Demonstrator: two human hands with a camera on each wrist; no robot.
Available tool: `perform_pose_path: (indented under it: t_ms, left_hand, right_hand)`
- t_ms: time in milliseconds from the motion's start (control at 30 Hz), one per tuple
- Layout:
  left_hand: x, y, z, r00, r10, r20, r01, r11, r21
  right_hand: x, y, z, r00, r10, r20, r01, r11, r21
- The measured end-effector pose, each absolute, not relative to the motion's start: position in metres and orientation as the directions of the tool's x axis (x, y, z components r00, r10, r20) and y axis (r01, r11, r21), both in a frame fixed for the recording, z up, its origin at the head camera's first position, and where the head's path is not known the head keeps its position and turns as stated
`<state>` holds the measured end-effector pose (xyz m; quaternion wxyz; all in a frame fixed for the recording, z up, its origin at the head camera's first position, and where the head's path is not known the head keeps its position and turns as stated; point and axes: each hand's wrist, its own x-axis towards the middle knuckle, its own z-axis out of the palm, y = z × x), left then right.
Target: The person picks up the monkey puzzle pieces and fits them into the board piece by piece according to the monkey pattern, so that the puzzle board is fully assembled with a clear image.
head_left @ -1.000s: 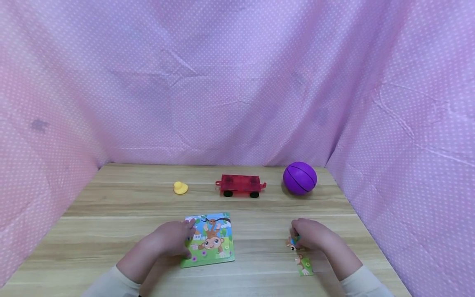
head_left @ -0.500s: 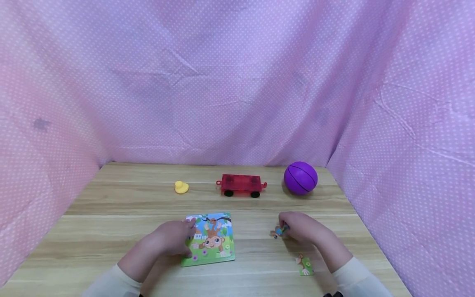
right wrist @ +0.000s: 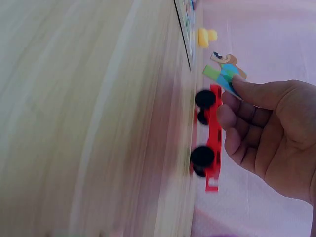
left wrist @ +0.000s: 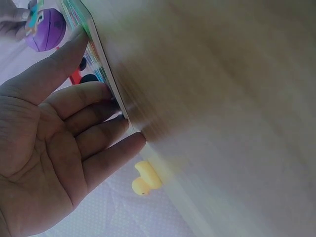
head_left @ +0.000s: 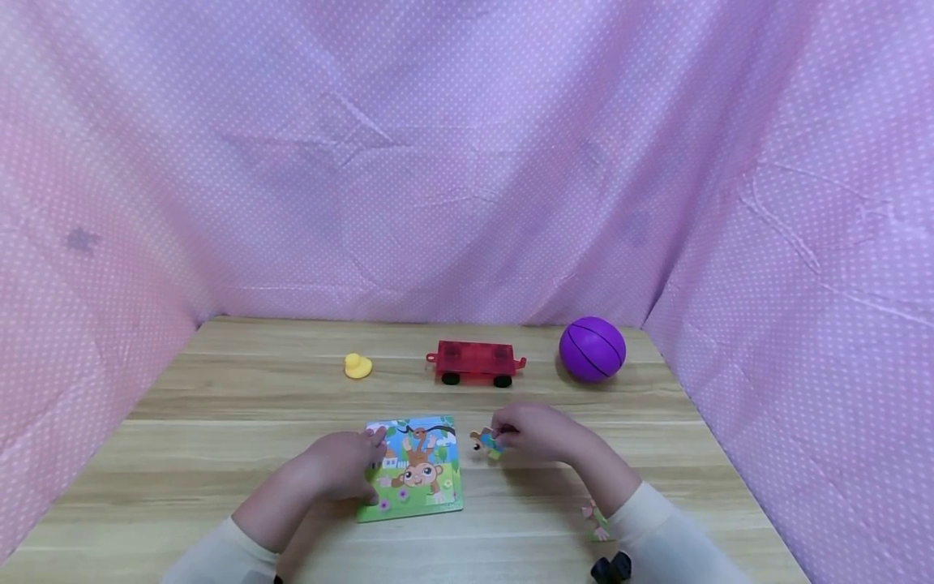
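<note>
Fingertips of the right hand pinching a small puzzle piece, held just off the right edge of the puzzle board near the lower middle of the frame. In the right wrist view, same piece caught between thumb and forefinger, clear of the tabletop. Left hand spread flat, fingers straight, pressing the board's left edge; in the left wrist view, fingertips lined along that edge.

To seat the piece well: keep the pinch light and at one corner, leaving most of the outline free. Turn the piece until its picture matches the board's print before lowering. Bring it down flat, not tilted, over the gap; which gap is open cannot be told from here. Keep the board pinned with the left hand to stop sliding. Press with one fingertip only once the edges line up.

Another loose piece lying at lower right, partly under the right sleeve. Farther back, well apart: yellow duck, red toy wagon, purple ball.
</note>
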<state>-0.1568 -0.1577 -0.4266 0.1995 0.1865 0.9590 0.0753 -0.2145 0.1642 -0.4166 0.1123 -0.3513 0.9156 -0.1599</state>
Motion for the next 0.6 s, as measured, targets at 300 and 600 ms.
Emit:
perform_pose_path:
  t_ms: [300,600]
  left_hand:
    - [-0.158,-0.158,-0.428,-0.853,0.38,-0.358,0.314,0.921,0.23]
    - [-0.156,-0.157,-0.427,-0.857,0.374,-0.355,0.302,0.922,0.242]
  right_hand:
    - [-0.222,0.117,-0.427,-0.647,-0.749,-0.142,-0.669,0.647,-0.366]
    - [-0.22,0.086,-0.437,-0.64,-0.744,-0.189,-0.661,0.66,-0.358]
